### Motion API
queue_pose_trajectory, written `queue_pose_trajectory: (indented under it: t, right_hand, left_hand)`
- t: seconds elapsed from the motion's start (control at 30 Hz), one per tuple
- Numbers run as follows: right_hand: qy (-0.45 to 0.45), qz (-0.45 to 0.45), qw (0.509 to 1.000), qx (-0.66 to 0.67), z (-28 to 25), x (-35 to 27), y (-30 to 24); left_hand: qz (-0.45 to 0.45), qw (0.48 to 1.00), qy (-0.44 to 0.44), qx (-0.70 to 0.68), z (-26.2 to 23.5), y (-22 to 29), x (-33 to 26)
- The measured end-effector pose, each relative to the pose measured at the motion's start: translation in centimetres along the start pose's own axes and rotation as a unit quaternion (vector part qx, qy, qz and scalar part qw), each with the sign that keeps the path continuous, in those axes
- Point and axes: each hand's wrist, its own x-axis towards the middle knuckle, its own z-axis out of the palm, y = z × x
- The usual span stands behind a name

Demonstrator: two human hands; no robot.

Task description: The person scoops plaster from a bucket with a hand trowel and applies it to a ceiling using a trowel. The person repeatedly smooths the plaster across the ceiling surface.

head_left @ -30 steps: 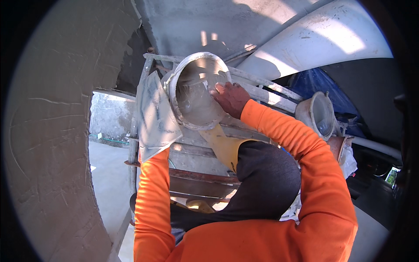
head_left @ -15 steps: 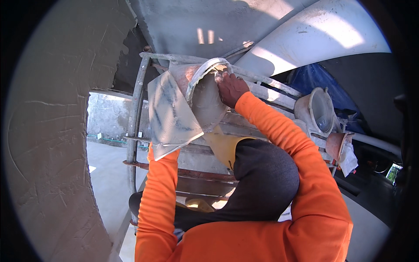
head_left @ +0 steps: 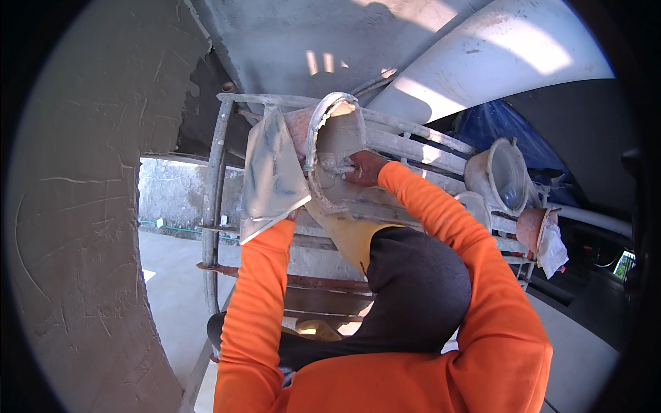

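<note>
A flat grey plasterer's hawk point(head_left: 274, 175), smeared with wet plaster, is tilted steeply over my left forearm. My left hand point(head_left: 292, 215) holds it from beneath; only a sliver of skin shows at its lower edge. Against the hawk's right side, a plaster-caked bucket point(head_left: 298, 125) lies tipped with its mouth turned towards me. Grey plaster coats its inside. My right hand point(head_left: 365, 168) is at the lower right of the bucket's mouth, fingers curled round something grey and plaster-covered that I cannot make out.
I sit on a scaffold of pipes point(head_left: 215, 193) and planks, one knee raised. On the right are a pale bucket point(head_left: 492, 175) and a small reddish bucket point(head_left: 532, 230) with a white bag. A plastered wall point(head_left: 76, 206) stands left; a large white curved surface point(head_left: 502, 58) is beyond.
My right hand has come down from the upper part of the bucket's mouth to its lower edge. The hawk has turned to a steeper angle and my left forearm has shifted slightly right.
</note>
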Motion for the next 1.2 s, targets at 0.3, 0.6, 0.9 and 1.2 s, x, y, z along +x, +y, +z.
queue_pose_trajectory:
  t: [0.3,0.6,0.9,1.2]
  right_hand:
    - [-0.035,0.084,0.996,0.015,-7.5,-0.8,-5.2]
    - [-0.060,0.110,0.985,0.121,-8.2,0.5,-10.1]
    - [-0.064,0.052,0.991,0.109,-12.4,-5.7,-21.0]
    - [0.099,-0.171,0.963,-0.186,-7.8,-11.1,-28.9]
  left_hand:
    - [-0.003,0.988,0.096,-0.119,-4.0,3.7,-0.2]
    - [0.077,0.970,0.214,-0.081,-10.9,7.8,-4.8]
    - [0.227,0.921,0.293,0.117,-10.6,3.2,-4.6]
    - [0.205,0.942,0.254,0.086,3.3,0.1,1.3]
